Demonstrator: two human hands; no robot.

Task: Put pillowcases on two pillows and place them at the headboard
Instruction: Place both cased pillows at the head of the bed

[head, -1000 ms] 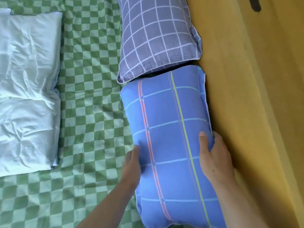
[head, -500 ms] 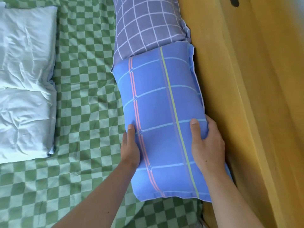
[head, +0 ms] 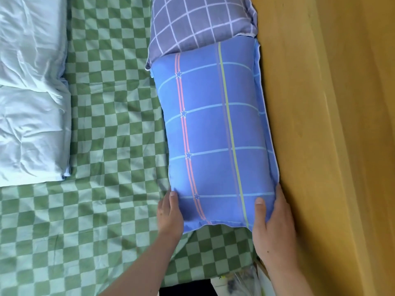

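Green checked bedding [head: 111, 116] lies under us, with the wooden headboard [head: 320, 124] along the right. Our left hand [head: 170, 212] and right hand [head: 272, 221] clasp the near corners of the blue pillow [head: 215, 133], thumbs on top, fingers curled around its edges. It lies against the headboard, overlapping the grey pillow [head: 198, 24]. A pale quilt [head: 30, 88] lies at the left.

1. My hands grip a blue pillow [head: 213, 133] with pale-blue cross lines, orange star stripes, one yellow-green stripe.
2. Grey-purple pillow [head: 198, 24]: white grid.
3. Bedsheet [head: 111, 116]: green checks.
4. Folded quilt [head: 30, 92]: pale blue.
5. Wooden headboard [head: 320, 124]: yellow-orange.
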